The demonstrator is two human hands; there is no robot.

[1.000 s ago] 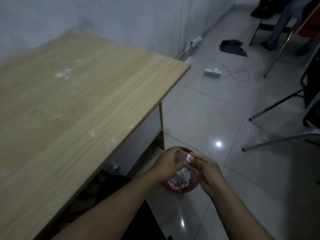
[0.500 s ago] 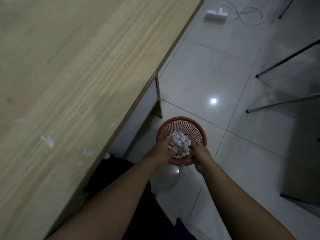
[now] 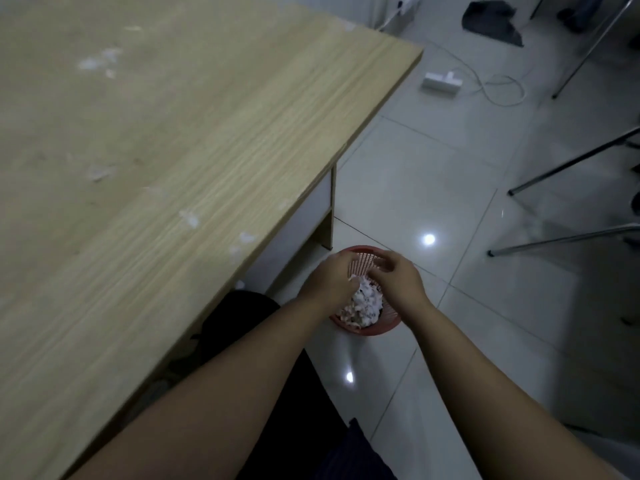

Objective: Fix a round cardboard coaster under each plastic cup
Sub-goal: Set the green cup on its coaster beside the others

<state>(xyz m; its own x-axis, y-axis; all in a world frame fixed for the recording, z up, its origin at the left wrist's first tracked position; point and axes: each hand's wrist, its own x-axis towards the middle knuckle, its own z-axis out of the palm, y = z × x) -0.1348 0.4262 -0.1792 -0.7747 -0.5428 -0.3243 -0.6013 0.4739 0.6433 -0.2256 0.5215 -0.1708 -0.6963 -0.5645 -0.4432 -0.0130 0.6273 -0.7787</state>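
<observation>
Both hands hang over a small red mesh wastebasket (image 3: 369, 327) that stands on the tiled floor (image 3: 433, 174) just off the near right corner of the wooden desk (image 3: 173, 133). The basket is heaped with crumpled white paper scraps (image 3: 363, 303). The left hand (image 3: 330, 280) is over the basket's left rim, its fingers curled downward with a small white bit at the fingertips, apparently a scrap pinched there, though the blur leaves that uncertain. The right hand (image 3: 398, 275) is over the far right rim with fingers loosely bent; whether it holds anything cannot be told. No plastic cup and no round cardboard coaster shows anywhere in view: the desk's top carries only a few white flecks near its front edge and far left, so how they look cannot be told. Judging from this, the moment is waste disposal, and the task's things must lie outside the picture, so neither hand can be called nearer to them. On the floor beyond lie a white power strip (image 3: 442, 81) with its cable, and chair legs (image 3: 568, 164).
</observation>
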